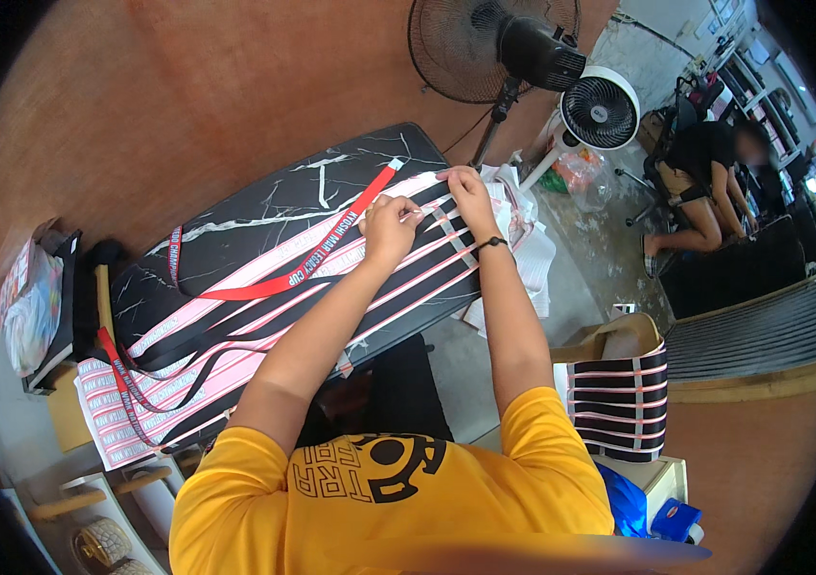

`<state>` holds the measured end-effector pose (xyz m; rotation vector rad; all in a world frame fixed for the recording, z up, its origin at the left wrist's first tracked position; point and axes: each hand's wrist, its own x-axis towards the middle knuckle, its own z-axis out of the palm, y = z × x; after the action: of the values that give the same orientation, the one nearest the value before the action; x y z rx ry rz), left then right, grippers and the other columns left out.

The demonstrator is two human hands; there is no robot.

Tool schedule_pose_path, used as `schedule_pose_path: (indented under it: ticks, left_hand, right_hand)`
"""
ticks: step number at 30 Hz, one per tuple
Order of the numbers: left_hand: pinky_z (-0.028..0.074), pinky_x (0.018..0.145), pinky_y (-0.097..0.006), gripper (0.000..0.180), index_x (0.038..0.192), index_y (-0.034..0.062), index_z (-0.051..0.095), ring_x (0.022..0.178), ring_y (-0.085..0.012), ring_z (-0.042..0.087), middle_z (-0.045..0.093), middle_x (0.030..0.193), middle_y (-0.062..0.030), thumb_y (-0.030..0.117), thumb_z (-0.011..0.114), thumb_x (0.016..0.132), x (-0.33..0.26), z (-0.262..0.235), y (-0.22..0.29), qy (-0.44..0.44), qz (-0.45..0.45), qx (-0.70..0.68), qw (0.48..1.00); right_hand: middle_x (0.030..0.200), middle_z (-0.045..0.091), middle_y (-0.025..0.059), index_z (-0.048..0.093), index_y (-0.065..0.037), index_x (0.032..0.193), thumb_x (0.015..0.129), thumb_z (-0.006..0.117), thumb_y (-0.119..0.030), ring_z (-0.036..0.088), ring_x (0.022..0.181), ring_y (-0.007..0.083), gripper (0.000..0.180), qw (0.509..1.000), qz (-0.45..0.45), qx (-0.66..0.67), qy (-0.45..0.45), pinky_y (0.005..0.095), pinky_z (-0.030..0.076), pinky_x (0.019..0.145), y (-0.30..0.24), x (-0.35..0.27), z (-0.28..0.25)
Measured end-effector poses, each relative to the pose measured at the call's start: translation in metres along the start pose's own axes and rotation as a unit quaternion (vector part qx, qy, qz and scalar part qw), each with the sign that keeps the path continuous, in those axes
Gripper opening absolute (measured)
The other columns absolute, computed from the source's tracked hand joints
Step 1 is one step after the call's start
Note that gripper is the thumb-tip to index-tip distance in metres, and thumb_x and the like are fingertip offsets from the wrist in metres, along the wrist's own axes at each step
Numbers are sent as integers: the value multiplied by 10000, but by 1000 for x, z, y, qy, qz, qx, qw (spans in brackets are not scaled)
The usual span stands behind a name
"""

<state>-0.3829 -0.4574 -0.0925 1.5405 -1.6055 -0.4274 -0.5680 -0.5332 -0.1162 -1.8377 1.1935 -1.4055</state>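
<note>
Your left hand [387,228] curling, fingertips pinching pink-and-black printed strip sheet [331,287] at far end. Your right hand [468,196] pressing same sheet, fingers bent, flat on it. Sheet lying across black marble-pattern table [235,220]; red lanyard [303,273] resting on top.

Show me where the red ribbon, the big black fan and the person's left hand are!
red ribbon [279,281], head view, on the middle of its flat stretch.
big black fan [470,43], head view, on its round grille.
left hand [391,226], head view, on the back of the hand.
</note>
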Motion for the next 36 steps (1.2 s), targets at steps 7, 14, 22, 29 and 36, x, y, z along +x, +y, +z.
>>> schedule_pose_path:
  ticks: [7,14,22,29,36]
  left_hand:
    - [396,789,-425,124,807,137,720,887,-231,580,608,846,-33,180,805,727,-1,-3,8,-43,32,-32,998]
    - [382,796,-428,125,737,101,669,871,-265,576,600,808,-52,143,787,730,-42,-23,26,-74,91,-11,993]
    - [405,742,-416,116,786,90,679,811,-244,595,604,789,-60,166,765,775,-35,-21,21,-24,19,-36,999]
    - [424,727,-417,166,737,70,664,793,-281,604,602,762,-79,162,801,727,-60,-23,32,-49,102,-56,992]
    - [395,750,-430,149,741,79,649,818,-296,596,617,776,-70,141,785,744,-91,-50,41,-105,60,-76,990]
  right_hand:
    - [1012,637,134,703,-18,828,822,735,-198,592,1004,326,182,979,-4,-202,-20,394,463,885,2,-19,-3]
    - [896,643,161,691,1,873,857,697,-181,623,884,325,183,972,-8,-233,12,397,484,794,13,-9,8]
    - [1158,632,131,711,-40,1005,923,646,-194,538,1196,299,186,989,-23,-123,-74,374,402,1030,-3,-27,-30]
    - [1139,621,178,689,-18,834,790,758,-169,566,1106,366,172,973,7,-226,-52,427,439,965,-6,-36,-15]
    - [1003,663,146,698,-22,802,747,779,-173,617,977,361,179,972,-12,-234,14,435,482,874,2,-32,-6]
